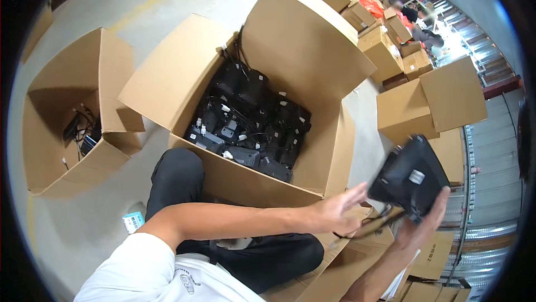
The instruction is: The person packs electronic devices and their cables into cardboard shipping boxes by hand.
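My right hand (pixel 427 221) is closed around the lower right side of a black plastic device (pixel 410 176) with a white label on its face. The device is tilted and raised to the right of the large carton, and a dark cable (pixel 377 228) trails from it. My left hand (pixel 338 211) reaches across with its fingers stretched out toward the device's left edge, close to the cable. Whether it touches either one is unclear. In front of me, the large open carton (pixel 257 190) holds several similar black devices (pixel 245 123) with cables and white connectors.
At the left stands a smaller open carton (pixel 47 157) with a few dark parts and cables inside. A small blue-and-white packet (pixel 133 222) lies on the floor by my leg. More cartons (pixel 405 106) are stacked at the right and far back, where people (pixel 421 25) are at work.
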Motion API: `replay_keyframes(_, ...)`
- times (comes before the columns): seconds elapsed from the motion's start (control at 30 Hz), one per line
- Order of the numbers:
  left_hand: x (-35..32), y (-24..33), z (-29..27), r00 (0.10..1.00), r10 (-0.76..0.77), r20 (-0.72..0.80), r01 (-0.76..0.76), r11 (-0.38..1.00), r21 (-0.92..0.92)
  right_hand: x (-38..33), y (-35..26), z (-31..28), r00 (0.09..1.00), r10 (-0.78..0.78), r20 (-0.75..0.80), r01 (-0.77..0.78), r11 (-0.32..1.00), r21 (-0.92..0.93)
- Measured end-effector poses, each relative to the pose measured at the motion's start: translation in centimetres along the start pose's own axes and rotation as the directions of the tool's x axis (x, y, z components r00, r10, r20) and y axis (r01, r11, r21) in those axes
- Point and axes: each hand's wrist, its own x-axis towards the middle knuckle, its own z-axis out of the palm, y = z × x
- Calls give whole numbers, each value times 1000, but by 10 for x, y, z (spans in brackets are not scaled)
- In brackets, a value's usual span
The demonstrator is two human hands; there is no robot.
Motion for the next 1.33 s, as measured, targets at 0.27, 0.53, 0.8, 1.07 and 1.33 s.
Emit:
replay_keyframes(0.27, 8, 84, -79, 796, -581, -170, 580, 812, -62, 71, 137, 72, 882, 269, 386, -329, 939, 99)
replay_keyframes(0.53, -17, 198, -227, 663, 189, -725, -330, 942, -57, 49, 353, 186, 549, 574, 608, -763, 641, 83)
replay_keyframes(0.8, -7, 176, -212, 564, 190, -804, -46, 979, 199, 13, 466, 253, 705, 604, 372, -691, 702, 170)
replay_keyframes(1.07, -11, 184, -215, 541, 150, -827, 100, 965, 241, 34, 475, 254, 530, 765, 365, -792, 600, -108)
replay_keyframes(1.33, -8, 174, -195, 570, 169, -804, 227, 908, 351, 37, 466, 257, 509, 718, 475, -610, 690, -389)
